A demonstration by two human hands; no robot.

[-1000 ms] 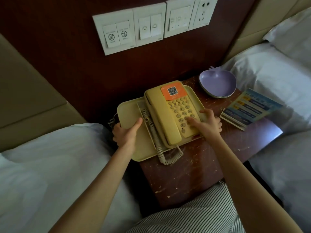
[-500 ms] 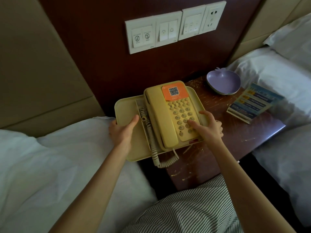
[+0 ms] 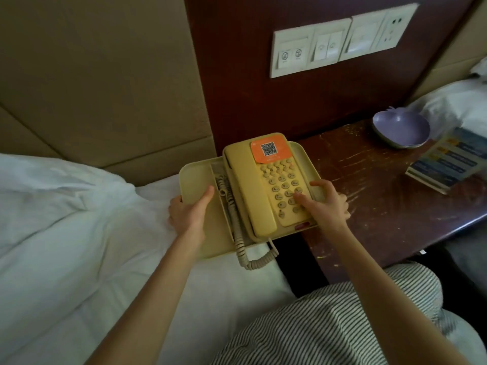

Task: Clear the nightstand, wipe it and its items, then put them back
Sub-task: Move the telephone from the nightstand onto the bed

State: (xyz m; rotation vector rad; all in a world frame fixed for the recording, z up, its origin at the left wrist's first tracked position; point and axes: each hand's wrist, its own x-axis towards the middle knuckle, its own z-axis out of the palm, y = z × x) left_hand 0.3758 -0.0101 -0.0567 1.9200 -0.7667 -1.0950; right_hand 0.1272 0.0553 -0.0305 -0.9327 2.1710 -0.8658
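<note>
A pale yellow tray (image 3: pixel 193 177) carries a yellow telephone (image 3: pixel 253 185) with an orange QR sticker and a coiled cord (image 3: pixel 243 255). My left hand (image 3: pixel 188 209) grips the tray's left rim, thumb on top. My right hand (image 3: pixel 325 202) holds the tray's right side, its thumb lying on the keypad. The tray sits half over the left edge of the dark wooden nightstand (image 3: pixel 369 196), half above the white bed. A purple apple-shaped dish (image 3: pixel 400 129) and a blue booklet (image 3: pixel 448 160) lie on the nightstand's right part.
White bedding (image 3: pixel 79 233) fills the left; another bed (image 3: pixel 453 106) is at the right. A panel of wall switches (image 3: pixel 337 40) hangs on the dark wall above the nightstand. My striped clothing (image 3: pixel 342 320) is at the bottom.
Both hands have carried the tray with the telephone leftwards, off the nightstand's left edge and over the left bed. The dish and booklet have stayed in place.
</note>
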